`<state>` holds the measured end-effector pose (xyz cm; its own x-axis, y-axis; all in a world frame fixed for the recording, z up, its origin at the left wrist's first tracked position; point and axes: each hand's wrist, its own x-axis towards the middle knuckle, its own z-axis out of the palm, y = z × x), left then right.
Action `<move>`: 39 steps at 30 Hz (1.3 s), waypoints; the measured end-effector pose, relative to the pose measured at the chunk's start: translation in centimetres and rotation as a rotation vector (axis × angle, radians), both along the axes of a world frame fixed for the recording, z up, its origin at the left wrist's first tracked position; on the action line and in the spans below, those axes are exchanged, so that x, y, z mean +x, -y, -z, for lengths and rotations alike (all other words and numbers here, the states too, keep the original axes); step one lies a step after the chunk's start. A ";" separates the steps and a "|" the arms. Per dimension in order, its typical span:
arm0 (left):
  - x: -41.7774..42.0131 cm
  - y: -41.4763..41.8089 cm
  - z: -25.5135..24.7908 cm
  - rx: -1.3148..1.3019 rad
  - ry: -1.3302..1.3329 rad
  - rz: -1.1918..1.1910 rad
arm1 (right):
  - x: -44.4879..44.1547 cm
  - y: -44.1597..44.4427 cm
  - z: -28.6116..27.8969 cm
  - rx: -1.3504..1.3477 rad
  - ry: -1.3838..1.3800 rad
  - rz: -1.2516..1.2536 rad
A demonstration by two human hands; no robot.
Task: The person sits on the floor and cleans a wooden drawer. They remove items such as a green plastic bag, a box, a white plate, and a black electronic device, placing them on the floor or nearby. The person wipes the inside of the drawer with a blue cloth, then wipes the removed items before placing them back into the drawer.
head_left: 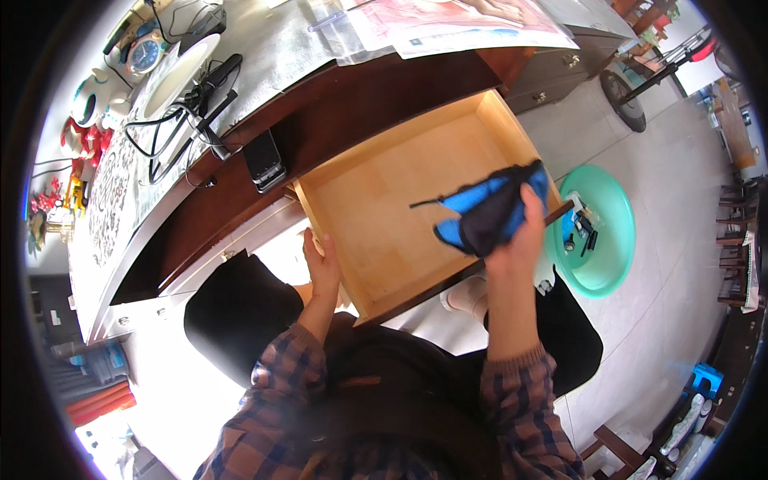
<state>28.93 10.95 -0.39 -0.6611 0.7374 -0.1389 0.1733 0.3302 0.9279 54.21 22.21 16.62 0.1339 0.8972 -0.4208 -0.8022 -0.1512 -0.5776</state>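
My right hand [517, 252] grips a blue and black fabric item [489, 213], slightly blurred, with a thin dark strap trailing to its left. It is above the front right part of a pulled-out wooden drawer [384, 198]; what kind of fabric item it is, I cannot tell. At the drawer's left side wall, my left hand [323, 264] has its thumb and fingers apart and rests at or right beside the outer face. The drawer has pale wood inside and a dark reddish-brown front edge.
A green plastic basin [618, 240] with several small items stands on the tiled floor to the right. A dark phone-like device [264, 159] sits at the desk edge. Cables [162, 141], a white plate [180, 78] and printed sheets [456, 30] lie on the desk. A wheel [623, 99] stands beyond.
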 end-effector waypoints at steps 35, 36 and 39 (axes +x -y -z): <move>0.5 -0.8 2.7 -0.034 0.211 -0.171 | -14.2 6.7 19.6 0.641 1.627 -2.195; 0.4 -0.7 2.7 -0.016 0.225 -0.179 | -14.6 6.8 20.0 0.655 1.606 -2.214; 0.2 -1.4 3.7 0.028 0.269 -0.161 | -10.8 4.3 22.2 0.394 0.684 -1.971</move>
